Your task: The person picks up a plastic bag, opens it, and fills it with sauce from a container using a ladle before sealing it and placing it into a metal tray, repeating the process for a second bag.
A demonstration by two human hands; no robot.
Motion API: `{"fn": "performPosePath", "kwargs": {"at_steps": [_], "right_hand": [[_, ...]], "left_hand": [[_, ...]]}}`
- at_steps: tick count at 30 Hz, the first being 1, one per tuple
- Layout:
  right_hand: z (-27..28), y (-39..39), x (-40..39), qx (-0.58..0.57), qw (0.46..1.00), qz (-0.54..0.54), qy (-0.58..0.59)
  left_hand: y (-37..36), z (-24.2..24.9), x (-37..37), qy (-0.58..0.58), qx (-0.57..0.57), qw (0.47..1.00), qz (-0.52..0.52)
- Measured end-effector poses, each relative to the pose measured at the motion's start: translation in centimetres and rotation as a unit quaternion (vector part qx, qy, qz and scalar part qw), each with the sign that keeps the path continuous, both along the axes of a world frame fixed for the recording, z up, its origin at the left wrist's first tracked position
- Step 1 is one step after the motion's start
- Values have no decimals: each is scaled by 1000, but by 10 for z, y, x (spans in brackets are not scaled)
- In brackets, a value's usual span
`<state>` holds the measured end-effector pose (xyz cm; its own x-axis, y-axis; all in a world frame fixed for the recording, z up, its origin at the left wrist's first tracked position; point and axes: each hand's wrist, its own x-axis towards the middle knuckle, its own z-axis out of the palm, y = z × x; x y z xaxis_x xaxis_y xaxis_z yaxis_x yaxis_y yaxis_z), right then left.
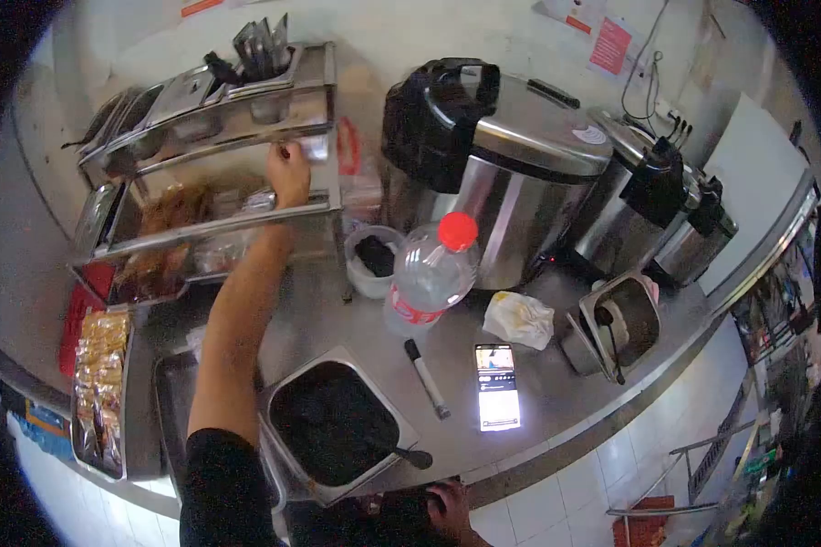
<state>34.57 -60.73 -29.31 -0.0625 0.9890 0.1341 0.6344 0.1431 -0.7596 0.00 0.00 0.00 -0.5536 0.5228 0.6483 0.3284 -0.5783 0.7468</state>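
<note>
One arm reaches up from the bottom left to the metal rack. At its end my left hand is closed, fingers curled, at the right part of the middle shelf; what it holds, if anything, is hidden. Packaged items lie on that shelf to its left. My right hand is low at the counter's front edge, partly in shadow, its fingers bent and their grip unclear. Above it, a spoon rests over the rim of a square steel pan with dark contents.
A red-capped plastic bottle, a marker, a lit phone and a crumpled cloth are on the steel counter. Large steel urns stand behind. A tray of sachets is at left, a pan with utensils at right.
</note>
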Motion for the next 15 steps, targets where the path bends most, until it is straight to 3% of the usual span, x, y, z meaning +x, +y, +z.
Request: {"fn": "performPosePath", "kwargs": {"at_steps": [2,3,5,6,8,11,13,15], "right_hand": [[8,2,-12,12,1000,-16,9],[21,5,30,13,999,-11,-38],[33,5,12,5,1000,-4,-31],[27,5,4,12,1000,2,-17],[13,3,6,23,1000,10,-6],[32,2,4,-9,1000,14,-4],[39,0,0,0,1000,8,11],[42,-1,1,16,1000,11,-2]], "left_hand": [[-7,6,-16,-101,-42,993,-43],[-19,-18,-2,-118,-49,992,-18],[-33,-26,-17,-51,-79,995,36],[-26,-39,-39,61,-68,994,59],[-90,-16,-34,284,-98,953,44],[-113,-35,-52,603,-67,793,54],[-147,-35,-61,673,-89,734,16],[-220,7,-35,612,-170,770,-67]]}}
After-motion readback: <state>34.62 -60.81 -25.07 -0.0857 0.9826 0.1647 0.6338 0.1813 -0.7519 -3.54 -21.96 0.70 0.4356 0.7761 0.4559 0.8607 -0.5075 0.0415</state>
